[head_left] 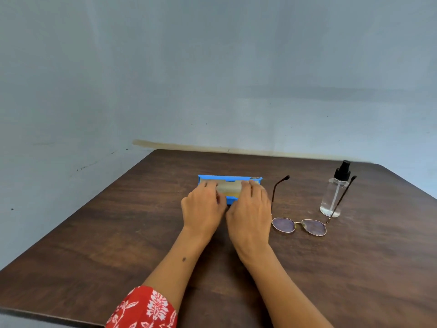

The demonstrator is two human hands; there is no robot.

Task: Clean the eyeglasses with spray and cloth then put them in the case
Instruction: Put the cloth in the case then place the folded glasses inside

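1. Red floral sleeve (144,308) at the desk's near edge, on the left arm; the right forearm is bare.
2. Desk (94,245): dark wood grain, far edge against a grey-blue wall (212,67).
3. Left hand (203,207), mid-desk, palm down on the left part of the case (230,185). Its fingers (209,185) lie close together and curl over the case's top; whether they grip or only rest on it, cannot tell.
4. Right hand (250,214), just beside the left, palm down on the right part of the case. Its fingers (254,187) lie close together, bent over the case top, tips near the far rim. Grip or not, cannot tell.
5. The case is blue with a pale beige panel between the hands. It lies lengthwise, parallel to the far edge, toward the desk's middle-back. Open or closed: unclear, the hands cover most of it.
6. Eyeglasses (299,227): thin metal frame, round lenses, on the desk just right of the right hand. Lenses face the near edge, both arms unfolded and pointing to the far edge. Not in the case.
7. Spray bottle (334,192): clear, black pump top, upright toward the far right corner. The glasses' right arm crosses in front of it; contact unclear.
8. Cloth: cannot tell where it is.
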